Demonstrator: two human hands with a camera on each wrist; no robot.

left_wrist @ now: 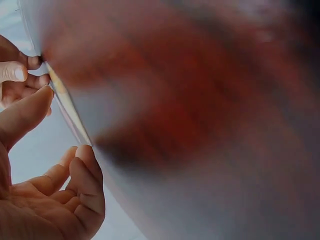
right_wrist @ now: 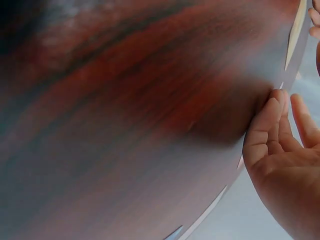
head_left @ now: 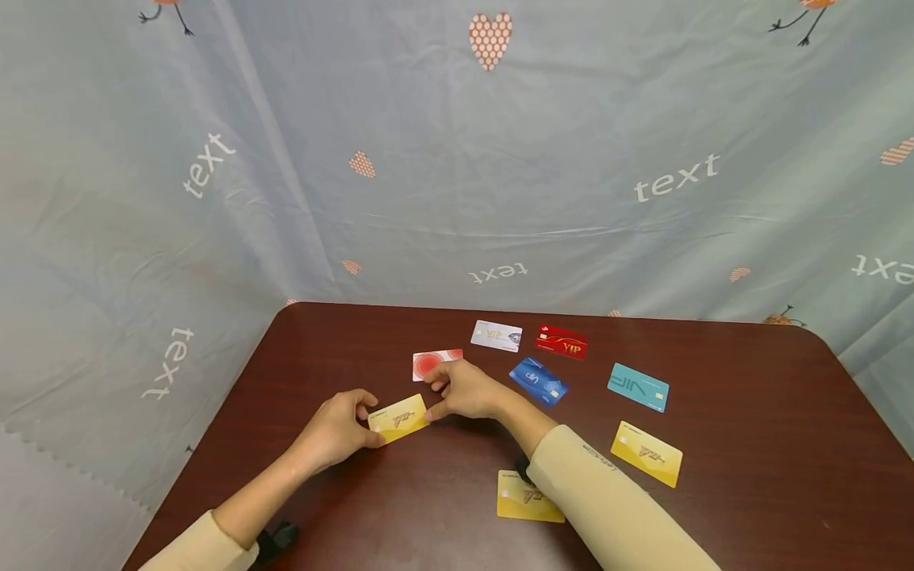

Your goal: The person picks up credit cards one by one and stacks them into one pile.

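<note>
Head view: over the left half of the dark red-brown table (head_left: 757, 396), the left hand (head_left: 339, 432) pinches the left end of a yellow rectangular plastic card (head_left: 398, 420) between thumb and fingers. The right hand (head_left: 467, 390) has loosely bent, parted fingers, its thumb at the card's right end. A white-and-red rectangular card (head_left: 430, 363) lies just beyond, nearer the table's back edge.

cards (head_left: 638, 387) on table (head_left: 750, 388) before cloth (head_left: 500, 159)

Held yellow card (head_left: 400, 417) partly behind left hand (head_left: 334, 430)
</note>
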